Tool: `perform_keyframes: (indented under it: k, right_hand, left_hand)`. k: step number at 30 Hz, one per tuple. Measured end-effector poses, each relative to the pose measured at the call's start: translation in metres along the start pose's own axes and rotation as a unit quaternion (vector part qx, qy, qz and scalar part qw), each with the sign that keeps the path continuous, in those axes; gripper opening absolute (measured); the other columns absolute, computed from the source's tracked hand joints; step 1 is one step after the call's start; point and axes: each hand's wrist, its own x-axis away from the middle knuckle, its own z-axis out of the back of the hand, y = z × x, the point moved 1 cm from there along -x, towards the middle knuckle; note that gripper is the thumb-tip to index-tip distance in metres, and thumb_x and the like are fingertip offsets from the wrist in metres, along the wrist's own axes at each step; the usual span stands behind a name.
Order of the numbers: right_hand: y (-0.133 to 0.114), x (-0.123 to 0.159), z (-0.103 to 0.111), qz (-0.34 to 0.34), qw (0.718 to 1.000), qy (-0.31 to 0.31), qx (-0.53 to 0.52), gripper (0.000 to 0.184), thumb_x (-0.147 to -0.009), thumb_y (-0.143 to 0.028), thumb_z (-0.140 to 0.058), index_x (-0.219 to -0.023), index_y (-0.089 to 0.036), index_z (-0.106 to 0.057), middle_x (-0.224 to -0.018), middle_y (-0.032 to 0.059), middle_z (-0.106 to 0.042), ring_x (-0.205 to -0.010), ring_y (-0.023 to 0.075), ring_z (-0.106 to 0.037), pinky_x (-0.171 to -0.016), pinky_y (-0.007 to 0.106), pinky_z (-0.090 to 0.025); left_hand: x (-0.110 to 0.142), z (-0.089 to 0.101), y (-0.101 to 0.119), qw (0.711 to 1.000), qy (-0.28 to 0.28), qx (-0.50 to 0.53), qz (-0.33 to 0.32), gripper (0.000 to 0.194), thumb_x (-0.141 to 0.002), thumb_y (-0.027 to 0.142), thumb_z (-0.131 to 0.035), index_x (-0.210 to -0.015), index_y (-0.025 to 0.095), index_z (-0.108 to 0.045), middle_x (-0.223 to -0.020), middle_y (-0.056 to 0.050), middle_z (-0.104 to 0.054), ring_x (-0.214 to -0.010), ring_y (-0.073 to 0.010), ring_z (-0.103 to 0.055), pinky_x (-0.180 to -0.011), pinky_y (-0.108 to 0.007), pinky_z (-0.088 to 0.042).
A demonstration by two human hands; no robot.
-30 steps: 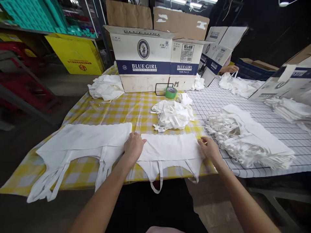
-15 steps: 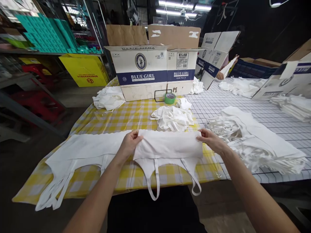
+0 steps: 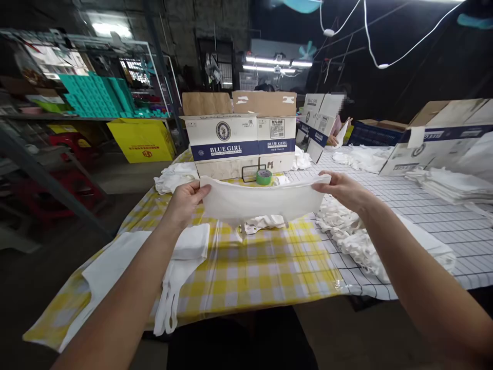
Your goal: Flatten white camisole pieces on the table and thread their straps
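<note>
A white strapped camisole (image 3: pixel 262 201) hangs stretched in the air above the table, its upper edge sagging slightly. My left hand (image 3: pixel 185 201) pinches its left end between thumb and fingers. At the other end my right hand (image 3: pixel 339 189) grips the corner the same way. The straps are mostly out of sight behind and below the cloth. Beneath it, partly covered, lies a small heap of white garments (image 3: pixel 265 222). More white camisoles (image 3: pixel 188 249) lie by my left forearm, their straps reaching over the table's front edge.
A yellow-checked cloth (image 3: pixel 254 267) covers the table. Behind stand a Blue Girl carton (image 3: pixel 227 167), a wire holder and green tape (image 3: pixel 264 177). White garments (image 3: pixel 356 241) are piled right. Another person's hand (image 3: pixel 332 140) holds white cloth beyond a second carton (image 3: pixel 319 121).
Both hands have raised the camisole off the table and moved it away from me, still gripping its ends. The garments at left lie differently, with straps nearer the middle. The view has tilted up.
</note>
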Motion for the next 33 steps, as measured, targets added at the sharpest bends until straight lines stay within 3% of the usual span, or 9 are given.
perform_keyframes:
  k: [4, 8, 15, 21, 25, 29, 31, 33]
  right_hand:
    - [-0.038, -0.011, -0.008, 0.016, 0.999, -0.031, 0.006, 0.028, -0.054, -0.032, -0.079, -0.07, -0.02, -0.06, -0.064, 0.0001, -0.065, -0.06, 0.0149, -0.059, -0.052, 0.027, -0.045]
    - [-0.059, -0.018, -0.02, 0.044, 0.998, -0.04, 0.003, 0.029, -0.054, -0.032, -0.079, -0.072, -0.02, -0.06, -0.066, 0.0001, -0.065, -0.06, 0.0136, -0.059, -0.053, 0.026, -0.045]
    - [-0.063, -0.018, -0.041, 0.08, 0.996, -0.048, -0.01, 0.034, -0.062, -0.042, -0.074, -0.082, -0.016, -0.064, -0.077, 0.0042, -0.066, -0.074, 0.0183, -0.061, -0.066, 0.031, -0.048]
    - [-0.063, -0.01, -0.071, 0.095, 0.994, -0.045, 0.012, 0.026, -0.071, -0.043, -0.068, -0.073, -0.017, -0.062, -0.073, 0.0021, -0.061, -0.068, 0.0146, -0.056, -0.06, 0.027, -0.046]
    - [-0.063, 0.002, -0.107, 0.127, 0.988, -0.077, 0.044, 0.028, -0.076, -0.04, -0.064, -0.061, -0.018, -0.056, -0.066, -0.0001, -0.054, -0.061, 0.0114, -0.05, -0.053, 0.023, -0.041]
    - [-0.057, 0.016, -0.159, 0.117, 0.978, -0.169, 0.044, 0.026, -0.081, -0.039, -0.058, -0.066, -0.018, -0.055, -0.063, -0.0012, -0.051, -0.057, 0.0114, -0.051, -0.049, 0.023, -0.04]
    - [-0.047, 0.018, -0.19, 0.102, 0.97, -0.217, 0.039, 0.026, -0.083, -0.041, -0.054, -0.069, -0.019, -0.053, -0.06, -0.002, -0.049, -0.056, 0.0115, -0.052, -0.048, 0.022, -0.039]
    - [-0.027, 0.014, -0.224, 0.091, 0.965, -0.243, 0.036, 0.028, -0.084, -0.041, -0.051, -0.068, -0.019, -0.051, -0.059, -0.0029, -0.047, -0.054, 0.0107, -0.051, -0.047, 0.021, -0.036]
  left_hand:
    - [-0.008, 0.011, 0.018, 0.999, 0.02, 0.031, -0.014, 0.034, -0.061, 0.04, -0.072, -0.084, 0.015, -0.067, -0.071, -0.002, -0.066, -0.061, -0.0142, -0.059, -0.059, -0.024, -0.049]
    - [-0.008, 0.023, 0.03, 0.996, 0.043, 0.08, -0.014, 0.034, -0.061, 0.04, -0.073, -0.084, 0.016, -0.067, -0.071, -0.001, -0.066, -0.06, -0.0124, -0.058, -0.058, -0.022, -0.048]
    - [0.008, 0.04, 0.039, 0.988, 0.09, 0.119, -0.034, 0.038, -0.062, 0.046, -0.071, -0.081, 0.013, -0.065, -0.068, -0.002, -0.065, -0.058, -0.0119, -0.057, -0.055, -0.021, -0.046]
    - [0.03, 0.07, 0.042, 0.983, 0.134, 0.114, -0.051, 0.038, -0.062, 0.044, -0.072, -0.085, 0.014, -0.065, -0.069, 0.0, -0.063, -0.058, -0.0096, -0.054, -0.055, -0.019, -0.044]
    - [0.059, 0.112, 0.051, 0.98, 0.184, 0.039, -0.06, 0.039, -0.065, 0.044, -0.07, -0.092, 0.016, -0.064, -0.072, 0.001, -0.064, -0.059, -0.0102, -0.054, -0.055, -0.019, -0.044]
    - [0.097, 0.177, 0.062, 0.966, 0.248, -0.053, -0.048, 0.046, -0.066, 0.045, -0.07, -0.098, 0.014, -0.063, -0.077, -0.001, -0.066, -0.064, -0.0113, -0.054, -0.057, -0.019, -0.044]
    - [0.112, 0.215, 0.062, 0.959, 0.265, -0.097, -0.011, 0.049, -0.067, 0.046, -0.068, -0.103, 0.015, -0.061, -0.078, 0.0, -0.068, -0.065, -0.0116, -0.054, -0.058, -0.019, -0.044]
    - [0.121, 0.253, 0.052, 0.954, 0.248, -0.154, 0.066, 0.049, -0.069, 0.048, -0.065, -0.107, 0.018, -0.06, -0.079, 0.002, -0.069, -0.069, -0.0137, -0.056, -0.062, -0.023, -0.046]
